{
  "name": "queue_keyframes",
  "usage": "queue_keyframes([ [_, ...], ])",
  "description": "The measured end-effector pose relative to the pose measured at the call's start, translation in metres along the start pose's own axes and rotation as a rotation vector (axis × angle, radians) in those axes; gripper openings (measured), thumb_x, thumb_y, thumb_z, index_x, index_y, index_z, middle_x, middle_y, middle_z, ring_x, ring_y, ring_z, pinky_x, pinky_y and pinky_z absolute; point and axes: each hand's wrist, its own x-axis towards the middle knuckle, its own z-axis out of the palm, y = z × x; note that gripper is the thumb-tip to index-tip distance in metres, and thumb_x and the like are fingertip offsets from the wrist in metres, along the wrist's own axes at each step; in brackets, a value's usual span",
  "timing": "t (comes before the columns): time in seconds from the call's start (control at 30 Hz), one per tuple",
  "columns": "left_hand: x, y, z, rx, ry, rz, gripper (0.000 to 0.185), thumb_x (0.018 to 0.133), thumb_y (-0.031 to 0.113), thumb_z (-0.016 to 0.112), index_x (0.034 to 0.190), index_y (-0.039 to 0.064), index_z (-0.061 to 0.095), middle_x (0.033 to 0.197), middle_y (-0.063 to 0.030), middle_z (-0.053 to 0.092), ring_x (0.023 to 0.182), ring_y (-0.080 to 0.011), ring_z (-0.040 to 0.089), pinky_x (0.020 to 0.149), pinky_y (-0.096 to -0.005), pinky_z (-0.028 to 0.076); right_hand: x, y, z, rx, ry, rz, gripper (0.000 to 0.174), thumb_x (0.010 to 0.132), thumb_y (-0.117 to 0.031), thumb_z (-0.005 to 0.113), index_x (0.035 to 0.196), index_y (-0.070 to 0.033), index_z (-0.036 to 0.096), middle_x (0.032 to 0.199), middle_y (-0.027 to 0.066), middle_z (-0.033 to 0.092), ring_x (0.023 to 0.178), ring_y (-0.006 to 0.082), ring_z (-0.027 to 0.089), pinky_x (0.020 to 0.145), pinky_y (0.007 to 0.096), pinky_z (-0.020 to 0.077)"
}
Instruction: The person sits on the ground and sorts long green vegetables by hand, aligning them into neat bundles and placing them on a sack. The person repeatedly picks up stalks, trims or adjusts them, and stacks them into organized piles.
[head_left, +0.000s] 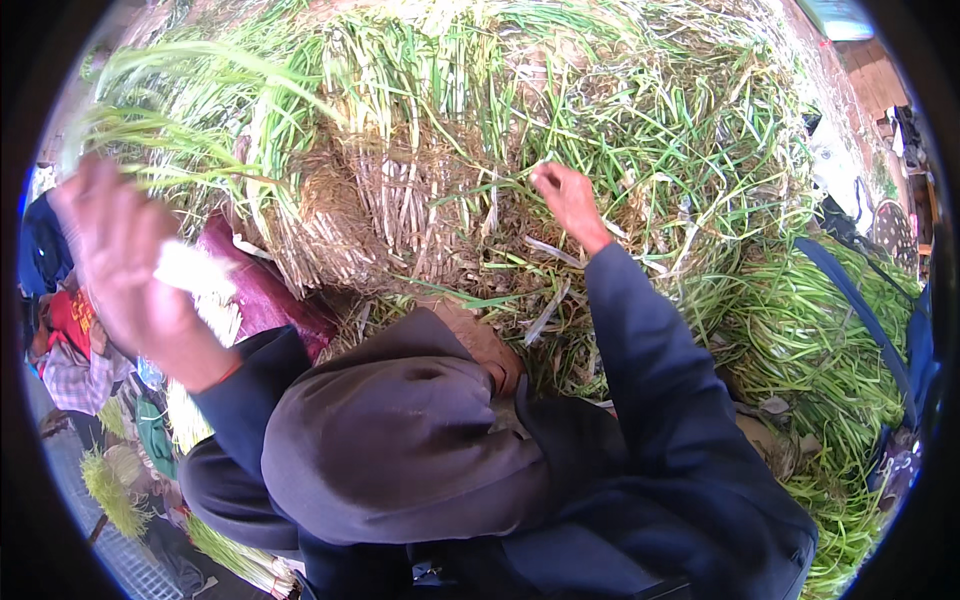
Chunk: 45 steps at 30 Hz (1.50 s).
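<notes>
My left hand (120, 259), blurred by motion, is raised at the left. It appears closed around some green-leaved stalks: a white end (193, 268) juts out beside the palm, and blurred long leaves (217, 56) sweep out above. My right hand (570, 199) hovers over loose green leaves and dry scraps (637, 157), its fingers curled and thumb near the fingertips. Whether it pinches a thin leaf cannot be told. Between the hands lies a heap of rooted allium stalks (397, 187), resembling spring onions or green garlic, with pale stems and brown roots.
A purple-red sack or sheet (255, 285) lies under my left forearm. My bare foot (480, 337) is at the heap's near edge. Another green pile (810, 337) stands at the right. At the left are a person in a checked sleeve (82, 382) and bunched stalks (112, 487).
</notes>
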Motion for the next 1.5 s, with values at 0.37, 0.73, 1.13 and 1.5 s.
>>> queue_keyframes([
  [0.37,-0.045,-0.118,-0.052,0.257,0.624,-0.102,0.037,0.107,0.039,0.044,0.112,0.006,0.061,0.056,0.0087,0.038,0.042,0.0009,0.031,0.034,-0.0170,0.029,0.104,0.064,0.072,-0.271,-0.070,0.055,0.036,0.087,-0.035,0.070,0.100,-0.002,0.073,0.088,0.0191,0.073,0.084,0.0345,0.071,0.079,0.0426,0.0548],
  [0.73,-0.069,-0.174,-0.054,0.314,0.730,-0.443,0.030,0.102,0.030,0.058,0.110,0.001,0.057,0.058,0.0090,0.032,0.046,-0.0018,0.026,0.043,-0.0209,0.025,0.101,0.063,0.061,-0.123,-0.185,0.233,0.029,0.087,-0.028,0.073,0.103,-0.004,0.073,0.089,0.0126,0.073,0.081,0.0241,0.068,0.079,0.0369,0.0519],
  [1.13,-0.084,-0.160,-0.060,0.290,0.668,-0.404,0.031,0.103,0.031,0.057,0.110,0.001,0.056,0.058,0.0089,0.032,0.044,-0.0017,0.027,0.042,-0.0210,0.025,-0.031,-0.011,-0.085,0.457,-0.026,0.140,0.024,0.096,-0.024,0.069,0.106,-0.003,0.066,0.086,-0.0014,0.064,0.078,0.0059,0.054,0.071,0.0225,0.0420],
  [1.5,-0.078,-0.166,-0.043,0.499,0.569,-0.330,0.030,0.100,0.028,0.063,0.109,0.000,0.062,0.060,0.0086,0.042,0.045,0.0000,0.033,0.040,-0.0204,0.027,-0.066,-0.097,-0.122,0.251,0.210,-0.050,0.021,0.095,-0.017,0.070,0.107,0.001,0.069,0.085,-0.0044,0.062,0.078,0.0023,0.050,0.070,0.0205,0.0424],
])
